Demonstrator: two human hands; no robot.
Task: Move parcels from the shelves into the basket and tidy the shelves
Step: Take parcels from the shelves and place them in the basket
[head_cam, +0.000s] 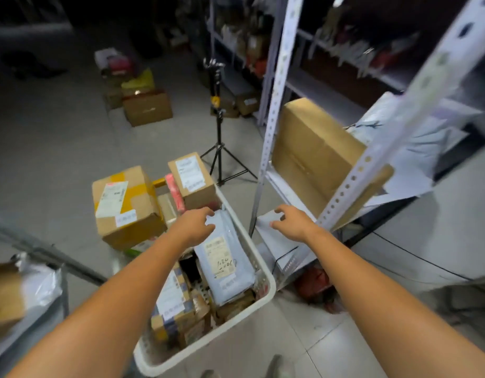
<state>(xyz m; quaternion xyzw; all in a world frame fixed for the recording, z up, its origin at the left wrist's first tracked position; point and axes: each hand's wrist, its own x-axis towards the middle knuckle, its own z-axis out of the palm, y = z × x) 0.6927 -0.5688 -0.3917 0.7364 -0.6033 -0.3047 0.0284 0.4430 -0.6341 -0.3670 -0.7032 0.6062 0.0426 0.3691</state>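
Observation:
A white plastic basket stands on the floor below me, filled with several parcels. A grey poly mailer with a handwritten label lies on top. My left hand hovers over the mailer's far end, fingers loosely curled, holding nothing. My right hand reaches out above a white parcel on the low shelf, fingers spread, apart from it. A large brown box leans on the metal shelf to the right.
Two cardboard boxes sit at the basket's far end. A black tripod stands beyond. More boxes lie on the floor far off. White mailers pile on the right shelf. Another rack with parcels is at my left.

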